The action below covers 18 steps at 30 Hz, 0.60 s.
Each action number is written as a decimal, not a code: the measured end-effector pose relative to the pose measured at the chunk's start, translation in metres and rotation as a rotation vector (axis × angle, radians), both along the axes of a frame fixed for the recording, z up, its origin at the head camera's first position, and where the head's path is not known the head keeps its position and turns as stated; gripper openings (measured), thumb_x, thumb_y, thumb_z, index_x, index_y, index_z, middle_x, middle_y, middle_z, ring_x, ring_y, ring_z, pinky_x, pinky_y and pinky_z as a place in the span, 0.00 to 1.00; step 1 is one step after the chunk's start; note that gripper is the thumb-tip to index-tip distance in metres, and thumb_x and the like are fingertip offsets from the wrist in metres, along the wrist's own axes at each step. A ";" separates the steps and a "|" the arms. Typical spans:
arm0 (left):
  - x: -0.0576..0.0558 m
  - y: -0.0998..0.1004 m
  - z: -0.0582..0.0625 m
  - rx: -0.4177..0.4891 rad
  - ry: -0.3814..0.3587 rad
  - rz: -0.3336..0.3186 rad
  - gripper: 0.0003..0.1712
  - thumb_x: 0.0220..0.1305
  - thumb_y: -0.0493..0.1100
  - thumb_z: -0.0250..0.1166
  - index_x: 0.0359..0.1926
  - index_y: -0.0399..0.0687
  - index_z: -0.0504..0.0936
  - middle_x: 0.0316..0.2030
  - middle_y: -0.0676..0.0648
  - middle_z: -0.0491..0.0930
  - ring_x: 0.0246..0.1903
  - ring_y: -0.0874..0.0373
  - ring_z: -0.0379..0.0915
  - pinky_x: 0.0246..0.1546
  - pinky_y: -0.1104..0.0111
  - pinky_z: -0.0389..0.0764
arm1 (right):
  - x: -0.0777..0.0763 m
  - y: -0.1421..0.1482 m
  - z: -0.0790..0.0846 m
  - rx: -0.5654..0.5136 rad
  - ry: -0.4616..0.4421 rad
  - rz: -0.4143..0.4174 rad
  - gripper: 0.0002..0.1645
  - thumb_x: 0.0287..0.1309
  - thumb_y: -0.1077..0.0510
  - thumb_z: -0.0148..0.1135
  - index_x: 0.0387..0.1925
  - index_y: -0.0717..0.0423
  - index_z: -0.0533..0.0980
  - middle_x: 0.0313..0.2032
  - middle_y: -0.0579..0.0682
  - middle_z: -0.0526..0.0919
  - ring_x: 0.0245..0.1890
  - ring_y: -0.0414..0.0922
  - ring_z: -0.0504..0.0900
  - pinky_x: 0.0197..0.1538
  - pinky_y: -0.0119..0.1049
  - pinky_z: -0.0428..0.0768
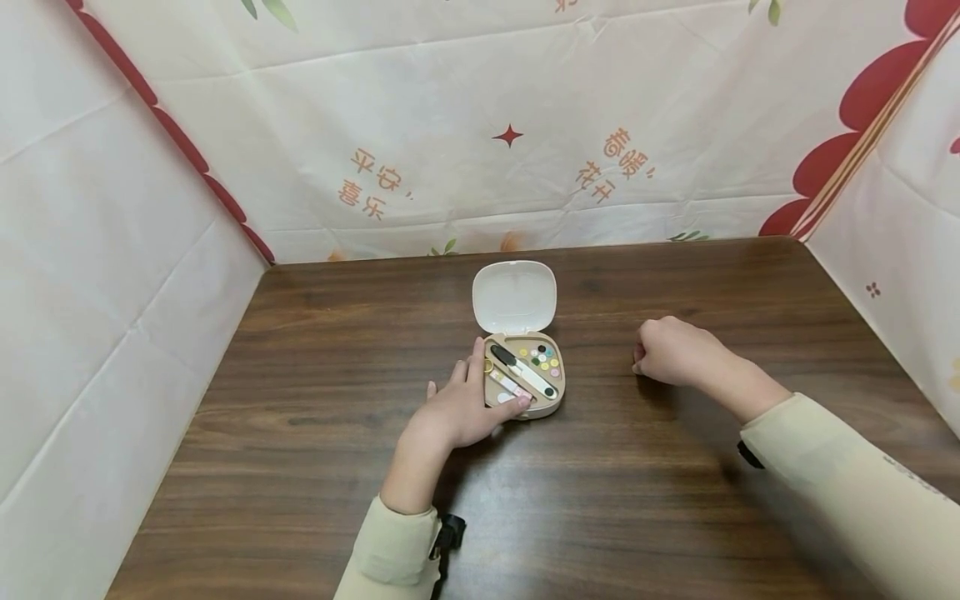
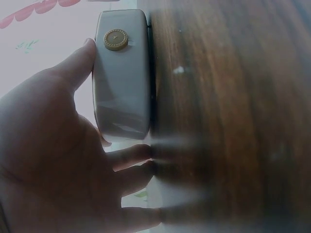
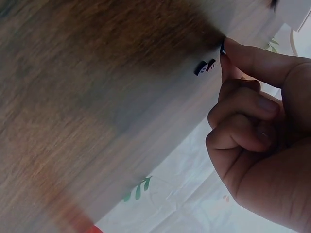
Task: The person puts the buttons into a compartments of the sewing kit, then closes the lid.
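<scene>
A sewing kit box [image 1: 546, 409] stands on the table with its white lid [image 1: 514, 296] raised. My left hand [image 1: 457, 410] rests at its front left corner, the index finger along the left side and the thumb on the front rim. In the left wrist view the other fingertips touch the table, and a round gold catch [image 2: 115, 39] shows on the box front. To the right of the box, my right hand [image 1: 678, 352] pinches a small dark button [image 3: 223, 47] between thumb and index finger, mostly covered. Two more dark buttons [image 3: 200, 68] lie near the fingertips.
Inside the box are black-and-white thread snips [image 1: 536, 381], a pink-and-white strip [image 1: 512, 386] with a gold ring, and several coloured buttons [image 1: 554, 363]. A white printed cloth [image 1: 465, 100] hangs behind the brown wooden table [image 1: 322, 433] and along both sides.
</scene>
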<state>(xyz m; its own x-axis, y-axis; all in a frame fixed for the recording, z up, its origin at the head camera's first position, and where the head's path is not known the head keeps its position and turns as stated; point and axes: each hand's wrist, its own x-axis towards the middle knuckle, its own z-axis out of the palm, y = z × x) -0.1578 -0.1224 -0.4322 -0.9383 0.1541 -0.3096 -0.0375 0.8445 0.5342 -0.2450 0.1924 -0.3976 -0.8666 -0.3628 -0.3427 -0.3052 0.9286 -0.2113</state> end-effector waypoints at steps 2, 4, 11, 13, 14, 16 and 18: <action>0.000 0.001 0.005 -0.012 -0.019 -0.003 0.71 0.63 0.84 0.57 0.87 0.56 0.30 0.83 0.38 0.56 0.81 0.39 0.59 0.80 0.31 0.48 | 0.000 0.000 0.000 0.003 -0.001 0.001 0.15 0.65 0.57 0.69 0.22 0.49 0.78 0.24 0.47 0.77 0.26 0.44 0.73 0.32 0.41 0.71; -0.002 0.001 0.000 -0.026 -0.020 -0.007 0.70 0.64 0.84 0.57 0.87 0.56 0.31 0.83 0.38 0.56 0.81 0.39 0.59 0.81 0.32 0.48 | 0.000 0.000 0.000 0.002 -0.005 0.003 0.14 0.65 0.58 0.69 0.23 0.49 0.78 0.25 0.47 0.78 0.26 0.44 0.73 0.32 0.42 0.71; -0.007 -0.002 -0.014 -0.024 -0.018 -0.015 0.76 0.56 0.92 0.53 0.87 0.61 0.27 0.83 0.40 0.55 0.80 0.39 0.60 0.80 0.30 0.47 | 0.002 0.000 0.002 0.007 -0.013 0.001 0.16 0.65 0.58 0.69 0.22 0.49 0.77 0.24 0.47 0.76 0.25 0.45 0.72 0.31 0.42 0.70; -0.003 0.000 -0.004 -0.019 -0.021 -0.014 0.73 0.60 0.87 0.57 0.87 0.58 0.28 0.83 0.39 0.56 0.80 0.38 0.61 0.80 0.30 0.48 | 0.001 -0.001 0.002 0.010 -0.011 -0.001 0.16 0.65 0.57 0.68 0.21 0.49 0.76 0.23 0.47 0.75 0.25 0.44 0.72 0.30 0.42 0.70; -0.003 0.000 -0.002 -0.021 -0.025 -0.014 0.73 0.61 0.86 0.57 0.87 0.57 0.29 0.83 0.39 0.56 0.80 0.38 0.61 0.80 0.30 0.48 | 0.001 -0.002 0.002 0.010 -0.009 -0.002 0.16 0.65 0.58 0.68 0.21 0.49 0.76 0.23 0.47 0.75 0.25 0.44 0.71 0.30 0.42 0.69; -0.002 0.000 0.000 -0.021 -0.028 -0.013 0.72 0.62 0.85 0.58 0.87 0.57 0.29 0.83 0.38 0.56 0.80 0.38 0.60 0.80 0.31 0.47 | 0.001 -0.003 0.002 0.010 -0.006 -0.003 0.17 0.65 0.58 0.68 0.20 0.49 0.76 0.22 0.47 0.75 0.24 0.44 0.71 0.30 0.41 0.69; -0.004 0.000 -0.002 -0.020 -0.028 -0.011 0.73 0.61 0.86 0.58 0.87 0.57 0.29 0.83 0.38 0.56 0.80 0.37 0.61 0.81 0.31 0.47 | 0.000 -0.004 0.002 0.009 0.000 -0.004 0.18 0.65 0.58 0.68 0.19 0.49 0.76 0.22 0.47 0.74 0.24 0.44 0.71 0.30 0.41 0.69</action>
<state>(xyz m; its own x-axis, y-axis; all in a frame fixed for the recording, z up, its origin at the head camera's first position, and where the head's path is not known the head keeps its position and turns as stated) -0.1614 -0.1229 -0.4342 -0.9276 0.1583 -0.3383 -0.0424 0.8553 0.5164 -0.2446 0.1887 -0.3960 -0.8679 -0.3564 -0.3461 -0.3014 0.9315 -0.2035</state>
